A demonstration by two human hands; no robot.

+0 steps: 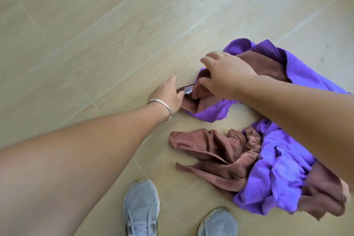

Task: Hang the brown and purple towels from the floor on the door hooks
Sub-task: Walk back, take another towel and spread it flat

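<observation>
Down on the pale wood-look floor (95,25) lie 2 heaps of towels, each a tangle of brown and purple cloth. On the far heap, a small whitish label (188,89) sits at the corner of the brown towel (193,99), but it is too blurred for any writing to be read. The left hand (168,95), with a silver bangle (161,106) on its wrist, has its fingers curled at that corner and seems to pinch the brown edge right beside the label. The right hand (224,74) hovers over the same heap with its fingers spread and loosely bent, the fingertips touching or nearly touching the brown fabric; whether it actually holds any cloth cannot be told. A purple towel (310,74) lies under and around this brown one. The near heap, apart from the first, has a second brown towel (208,149) stretched to the left and a second purple towel (277,174) bunched over it. Below, 2 grey shoes (141,209) stand on the floor just beside the near heap.
</observation>
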